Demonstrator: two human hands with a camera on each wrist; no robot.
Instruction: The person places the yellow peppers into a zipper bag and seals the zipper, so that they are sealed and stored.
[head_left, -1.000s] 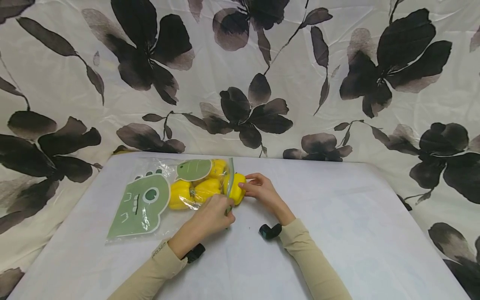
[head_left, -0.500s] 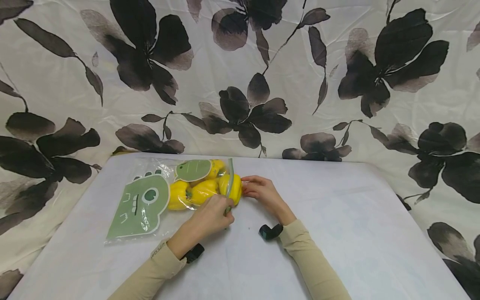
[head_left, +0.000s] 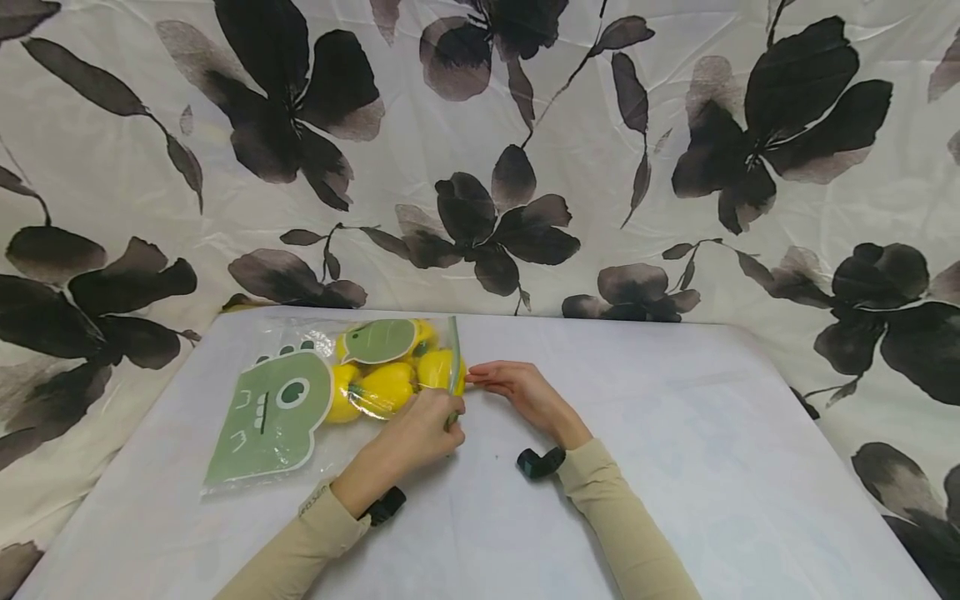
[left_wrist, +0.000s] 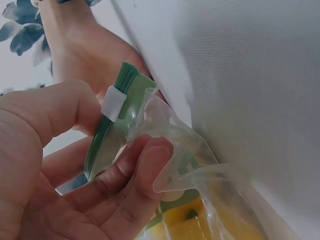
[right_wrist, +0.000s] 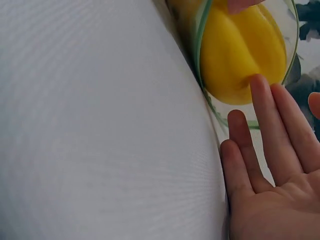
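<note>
A clear zip bag point(head_left: 262, 442) with green cartoon prints lies on the table, its mouth to the right. Several yellow bell peppers point(head_left: 382, 390) are inside. One yellow bell pepper point(head_left: 435, 367) sits just within the mouth, behind the green zip strip point(head_left: 455, 350). My left hand point(head_left: 426, 429) pinches the near corner of the mouth; the left wrist view shows a white slider point(left_wrist: 114, 103) on the zip beside its fingers. Straight fingers of my right hand point(head_left: 528, 398) reach to the mouth; in the right wrist view, a fingertip point(right_wrist: 259, 82) overlaps the lower end of that pepper.
The bag lies on a white-covered table point(head_left: 637, 417). A floral curtain point(head_left: 600, 167) hangs behind the table's far edge. Both wrists carry dark wrist devices point(head_left: 540, 463).
The yellow bell pepper at the mouth has moved left into the bag, with my right hand following and its fingers straightening. The bag has shifted slightly left; my left hand keeps its pinch.
</note>
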